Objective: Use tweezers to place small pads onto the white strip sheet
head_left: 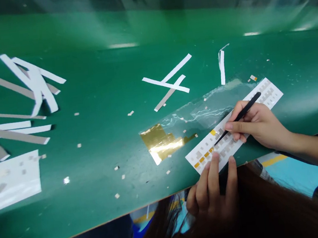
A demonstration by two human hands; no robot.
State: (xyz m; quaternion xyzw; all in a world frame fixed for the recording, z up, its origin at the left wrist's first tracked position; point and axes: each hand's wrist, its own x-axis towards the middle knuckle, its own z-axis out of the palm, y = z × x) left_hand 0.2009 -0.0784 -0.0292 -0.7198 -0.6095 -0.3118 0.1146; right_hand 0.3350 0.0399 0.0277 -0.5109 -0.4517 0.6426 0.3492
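Observation:
My right hand (256, 124) is closed round black tweezers (241, 114), held like a pen. Their tip touches a long white strip (270, 92) that carries rows of small grey and orange patches near the table's front edge. My left hand (211, 191) comes up from below that edge; its stretched fingertips press on the near end of the strip and hold nothing. Left of the strip a gold foil piece (162, 141) lies under a clear plastic film (204, 109).
The green table (101, 103) is strewn with white and grey paper strips (34, 82), a crossed group (168, 81) at the middle, a white sheet (10, 179) at the left, and several tiny scraps. The table's front edge runs diagonally; dark hair hangs below it.

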